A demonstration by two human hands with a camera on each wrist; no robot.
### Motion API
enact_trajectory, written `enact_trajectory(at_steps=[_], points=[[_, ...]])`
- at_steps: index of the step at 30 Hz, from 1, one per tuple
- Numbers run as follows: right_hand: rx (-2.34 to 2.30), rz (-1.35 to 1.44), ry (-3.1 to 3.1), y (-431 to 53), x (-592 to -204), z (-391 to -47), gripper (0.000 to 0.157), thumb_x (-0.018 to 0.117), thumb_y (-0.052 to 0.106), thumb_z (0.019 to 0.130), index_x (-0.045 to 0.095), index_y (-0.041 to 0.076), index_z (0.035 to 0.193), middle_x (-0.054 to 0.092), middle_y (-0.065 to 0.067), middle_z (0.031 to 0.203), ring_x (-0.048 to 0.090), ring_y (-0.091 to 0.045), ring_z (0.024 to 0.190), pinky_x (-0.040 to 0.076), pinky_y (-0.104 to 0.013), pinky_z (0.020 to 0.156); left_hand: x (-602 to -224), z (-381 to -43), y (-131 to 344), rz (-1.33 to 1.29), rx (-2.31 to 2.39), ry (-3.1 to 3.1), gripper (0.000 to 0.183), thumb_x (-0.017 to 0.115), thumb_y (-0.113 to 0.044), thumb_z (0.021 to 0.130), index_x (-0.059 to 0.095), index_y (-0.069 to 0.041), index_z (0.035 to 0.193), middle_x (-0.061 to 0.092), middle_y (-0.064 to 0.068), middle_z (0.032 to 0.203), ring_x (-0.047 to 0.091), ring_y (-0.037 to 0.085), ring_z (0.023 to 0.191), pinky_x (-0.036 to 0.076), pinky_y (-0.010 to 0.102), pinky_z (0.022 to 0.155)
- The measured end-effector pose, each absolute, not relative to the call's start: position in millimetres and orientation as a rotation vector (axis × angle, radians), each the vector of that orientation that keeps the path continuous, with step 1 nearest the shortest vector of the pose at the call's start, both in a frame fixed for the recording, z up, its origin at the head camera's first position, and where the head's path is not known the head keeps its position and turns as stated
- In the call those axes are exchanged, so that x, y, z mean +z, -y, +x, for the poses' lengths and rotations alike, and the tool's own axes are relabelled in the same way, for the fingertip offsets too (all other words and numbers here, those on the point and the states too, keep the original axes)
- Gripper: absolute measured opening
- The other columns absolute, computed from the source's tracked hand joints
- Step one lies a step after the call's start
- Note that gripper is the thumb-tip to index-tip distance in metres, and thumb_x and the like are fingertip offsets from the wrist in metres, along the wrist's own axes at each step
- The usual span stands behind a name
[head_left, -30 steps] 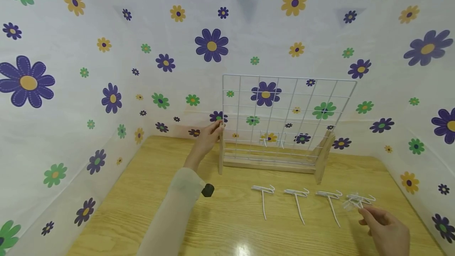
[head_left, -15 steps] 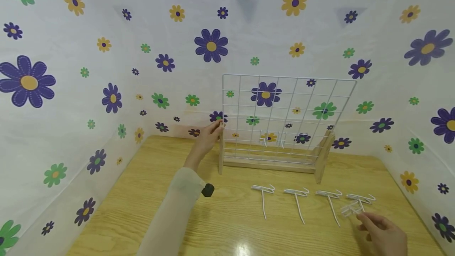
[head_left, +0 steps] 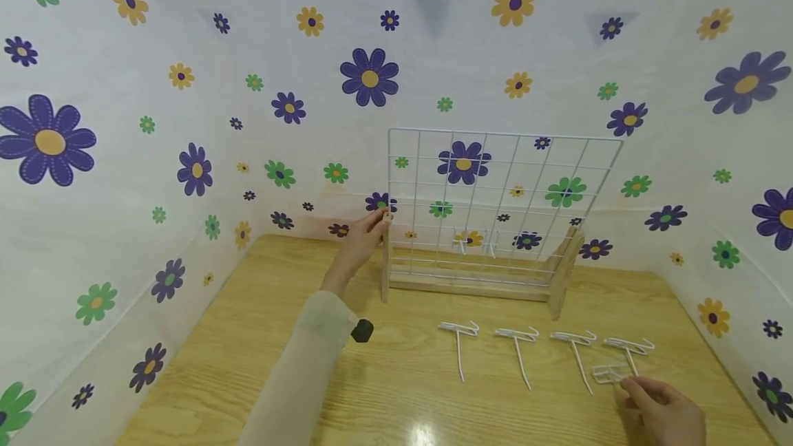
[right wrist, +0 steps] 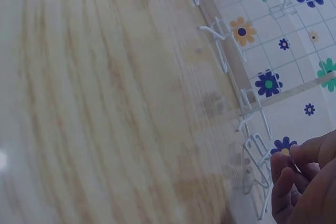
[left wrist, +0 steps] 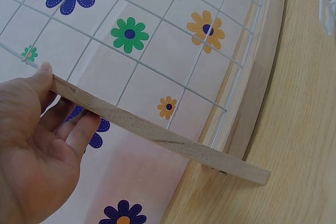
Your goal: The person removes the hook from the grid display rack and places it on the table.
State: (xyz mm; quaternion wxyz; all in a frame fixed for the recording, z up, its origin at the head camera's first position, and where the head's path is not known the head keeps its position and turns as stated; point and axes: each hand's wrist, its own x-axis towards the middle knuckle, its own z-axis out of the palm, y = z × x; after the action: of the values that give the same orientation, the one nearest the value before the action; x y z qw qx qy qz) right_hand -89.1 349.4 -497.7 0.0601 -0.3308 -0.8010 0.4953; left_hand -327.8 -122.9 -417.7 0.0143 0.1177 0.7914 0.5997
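A white wire grid panel (head_left: 504, 135) stands in a wooden stand (head_left: 471, 288) at the back of the table. My left hand (head_left: 359, 243) grips the stand's left upright; in the left wrist view the thumb lies over the wooden bar (left wrist: 157, 129), with fingers behind it. At front right, my right hand (head_left: 669, 410) pinches a white wire display hook (head_left: 610, 367) by its prong, thumb against fingers. The hook's tip is hidden by the fingers. Two hooks (head_left: 461, 246) hang side by side low on the grid.
Several white wire hooks lie in a row before the stand, from the leftmost hook (head_left: 459, 353) to the rightmost hook (head_left: 630, 349), close beside my right hand. A flower-patterned white cloth (head_left: 322, 129) encloses the wooden table (head_left: 384, 391) at the back and sides.
My right hand has shifted slightly left and turned the pinched hook, drawing it away from the rightmost hook in the row. My left hand keeps its place on the stand.
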Motion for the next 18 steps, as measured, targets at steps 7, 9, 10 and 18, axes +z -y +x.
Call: enact_trajectory(at_steps=[7, 9, 10, 18], points=[[1.369, -0.987, 2.456, -346.2, -499.9, -86.6, 0.031, 0.075, 0.037, 0.094, 0.08, 0.007, 0.089, 0.071, 0.008, 0.061, 0.065, -0.014, 0.054, 0.044, -0.027, 0.043, -418.6, -328.3, 123.3, 0.391, 1.886, -2.44, 0.052, 0.048, -0.033, 0.112, 0.041, -0.015, 0.16, 0.046, 0.012, 0.158, 0.049, 0.031, 0.141, 0.047, 0.042, 0.111], [1.341, -0.979, 2.477, -346.0, -499.9, -85.8, 0.037, 0.074, 0.038, 0.095, 0.079, 0.002, 0.095, 0.071, 0.006, 0.062, 0.066, -0.013, 0.054, 0.046, -0.026, 0.044, -418.3, -327.5, 123.3, 0.394, 1.883, -2.442, 0.052, 0.048, -0.033, 0.112, 0.041, -0.015, 0.16, 0.046, 0.012, 0.158, 0.049, 0.031, 0.141, 0.047, 0.042, 0.112], [1.332, -0.974, 2.489, -345.9, -499.9, -85.5, 0.04, 0.073, 0.039, 0.095, 0.078, -0.001, 0.099, 0.072, 0.005, 0.063, 0.066, -0.013, 0.055, 0.047, -0.025, 0.045, -418.3, -327.2, 123.4, 0.392, 1.882, -2.441, 0.052, 0.048, -0.033, 0.112, 0.041, -0.015, 0.16, 0.046, 0.012, 0.158, 0.049, 0.031, 0.141, 0.047, 0.042, 0.112], [1.18, -0.985, 2.595, -345.5, -501.3, -82.1, 0.052, 0.069, 0.044, 0.096, 0.074, -0.007, 0.105, 0.073, -0.003, 0.067, 0.063, -0.012, 0.057, 0.045, -0.025, 0.054, -419.5, -327.0, 123.7, 0.388, 1.866, -2.454, 0.053, 0.048, -0.036, 0.111, 0.041, -0.018, 0.16, 0.048, 0.01, 0.157, 0.051, 0.029, 0.14, 0.048, 0.041, 0.111]])
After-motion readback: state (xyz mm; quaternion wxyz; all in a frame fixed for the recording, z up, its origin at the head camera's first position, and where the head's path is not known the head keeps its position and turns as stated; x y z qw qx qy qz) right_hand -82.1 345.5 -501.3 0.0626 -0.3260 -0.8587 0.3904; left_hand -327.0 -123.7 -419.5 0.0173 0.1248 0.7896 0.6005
